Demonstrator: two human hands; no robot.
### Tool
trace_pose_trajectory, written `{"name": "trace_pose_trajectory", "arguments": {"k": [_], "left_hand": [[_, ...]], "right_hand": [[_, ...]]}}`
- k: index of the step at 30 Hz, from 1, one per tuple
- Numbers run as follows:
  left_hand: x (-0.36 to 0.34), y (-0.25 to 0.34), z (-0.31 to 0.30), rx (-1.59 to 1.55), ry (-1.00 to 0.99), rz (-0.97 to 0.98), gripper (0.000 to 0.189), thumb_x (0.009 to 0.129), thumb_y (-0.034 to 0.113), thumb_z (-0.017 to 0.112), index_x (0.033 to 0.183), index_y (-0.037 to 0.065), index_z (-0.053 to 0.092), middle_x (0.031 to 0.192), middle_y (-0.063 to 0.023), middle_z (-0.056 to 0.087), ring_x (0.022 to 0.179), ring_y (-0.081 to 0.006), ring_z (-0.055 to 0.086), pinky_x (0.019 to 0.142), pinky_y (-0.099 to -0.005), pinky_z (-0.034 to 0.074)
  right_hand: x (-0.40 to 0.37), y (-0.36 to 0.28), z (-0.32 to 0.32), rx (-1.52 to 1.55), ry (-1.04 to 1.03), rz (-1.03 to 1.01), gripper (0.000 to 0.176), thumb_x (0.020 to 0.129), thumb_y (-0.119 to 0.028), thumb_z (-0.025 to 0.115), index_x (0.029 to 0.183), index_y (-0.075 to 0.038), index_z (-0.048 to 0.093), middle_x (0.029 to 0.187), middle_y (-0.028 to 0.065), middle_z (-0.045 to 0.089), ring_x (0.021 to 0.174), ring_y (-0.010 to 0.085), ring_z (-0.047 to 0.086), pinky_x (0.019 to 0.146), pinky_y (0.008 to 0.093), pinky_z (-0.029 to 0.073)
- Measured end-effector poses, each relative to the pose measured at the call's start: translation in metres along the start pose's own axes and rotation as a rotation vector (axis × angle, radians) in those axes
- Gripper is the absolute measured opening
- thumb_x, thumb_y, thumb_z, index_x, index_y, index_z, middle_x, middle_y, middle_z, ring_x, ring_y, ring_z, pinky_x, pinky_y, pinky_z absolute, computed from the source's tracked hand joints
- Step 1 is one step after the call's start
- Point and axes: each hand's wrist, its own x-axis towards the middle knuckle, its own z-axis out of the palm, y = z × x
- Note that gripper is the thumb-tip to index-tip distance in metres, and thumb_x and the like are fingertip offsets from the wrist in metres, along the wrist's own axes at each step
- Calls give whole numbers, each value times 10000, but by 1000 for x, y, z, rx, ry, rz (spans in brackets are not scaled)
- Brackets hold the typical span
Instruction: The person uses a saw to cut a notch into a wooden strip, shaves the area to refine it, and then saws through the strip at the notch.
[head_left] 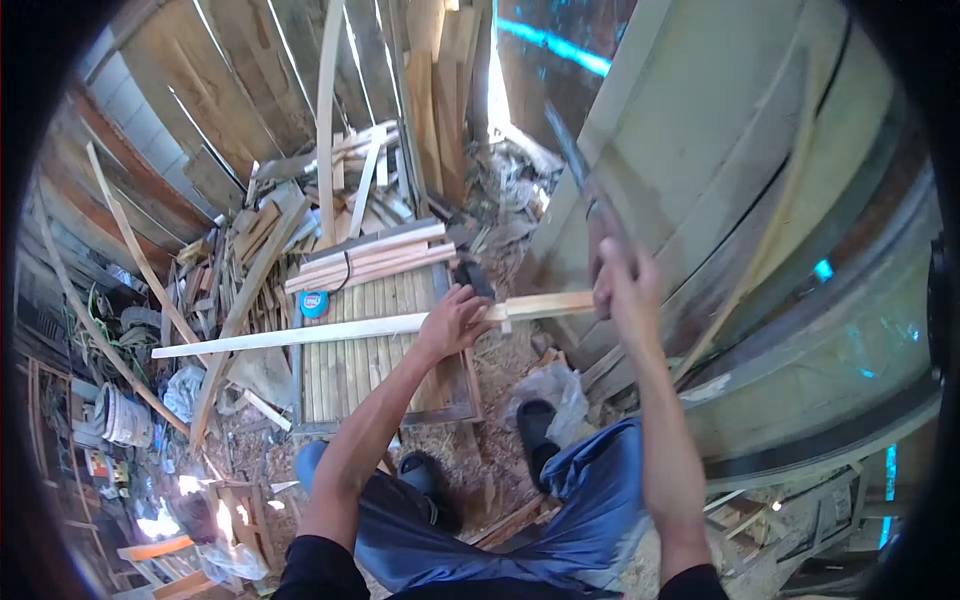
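Note:
A long pale wood strip [340,331] lies across the slatted wooden panel [385,376], its right end reaching past the panel's edge. My left hand [456,322] is closed on the strip near the panel's right side, beside a dark object [474,280] that I cannot make out. My right hand [625,290] is closed round the handle of a long dark tool, like a saw [575,155], whose blade points up and away, above the strip's right end. A blue tape measure [314,304] rests at the panel's upper left, by several cut strips [375,258].
Scrap wood [260,235] is heaped behind the panel, with long curved strips [232,310] leaning at the left. A large greenish board [690,140] stands at the right. Plastic sheeting [556,396] lies near my feet.

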Motion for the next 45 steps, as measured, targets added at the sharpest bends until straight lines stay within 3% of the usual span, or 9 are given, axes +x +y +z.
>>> {"name": "trace_pose_trajectory", "arguments": {"k": [8,11,13,18,23,26,28,35,45], "left_hand": [[-11,0,16,-10,97,-13,362,702,266,793,993,69,706,840,-106,557,852,-308,541,787,-400,472],[-16,2,21,-12,144,23,337,693,260,799,964,78,714,832,-101,570,843,-309,551,774,-409,477],[-21,3,24,5,151,44,321,694,258,800,950,85,718,836,-99,579,845,-309,558,766,-413,479],[-19,8,30,55,235,3,307,702,239,790,961,93,711,904,-104,600,905,-318,567,807,-413,479],[-19,7,22,35,193,-75,350,750,282,776,1021,75,695,1001,-143,609,1024,-363,555,897,-440,452],[-23,6,20,26,155,-107,352,755,287,773,1027,80,687,926,-126,586,945,-343,550,834,-439,448],[-26,11,13,88,167,-56,325,764,287,765,999,77,684,880,-111,573,893,-325,546,758,-424,438],[-41,22,-7,46,77,-126,324,748,317,784,950,84,684,811,-104,563,814,-320,539,712,-422,424],[-11,45,14,-48,-19,-170,614,718,337,805,1221,54,597,1094,-143,633,1053,-318,582,937,-421,425]], "right_hand": [[-85,2,-67,-37,-40,59,338,925,-311,616,740,-30,583,557,-2,496,462,74,475,450,247,374],[-111,12,-80,-557,-83,-97,403,927,-373,618,744,-14,608,553,-2,513,454,92,482,456,276,379],[-136,-1,-69,-381,-54,196,449,927,-410,611,791,18,636,547,20,519,489,119,487,486,314,386],[-159,28,-31,-529,-4,-29,474,916,-419,621,981,48,668,645,174,610,621,184,610,609,385,467],[-123,81,-25,-410,77,-116,469,907,-414,629,966,50,666,658,201,610,631,197,608,611,386,462],[-76,36,-34,-508,55,-6,462,870,-410,668,934,48,664,665,218,604,611,264,609,601,394,460],[-43,29,-48,-650,113,-212,448,838,-400,696,939,35,666,696,232,617,629,328,612,602,405,460],[-22,79,-82,-648,237,-219,370,821,-377,699,886,-16,653,728,221,642,705,400,638,625,438,468],[-9,98,-120,-990,213,-242,287,842,-322,659,932,-53,614,807,236,657,795,437,632,681,522,477]]}}
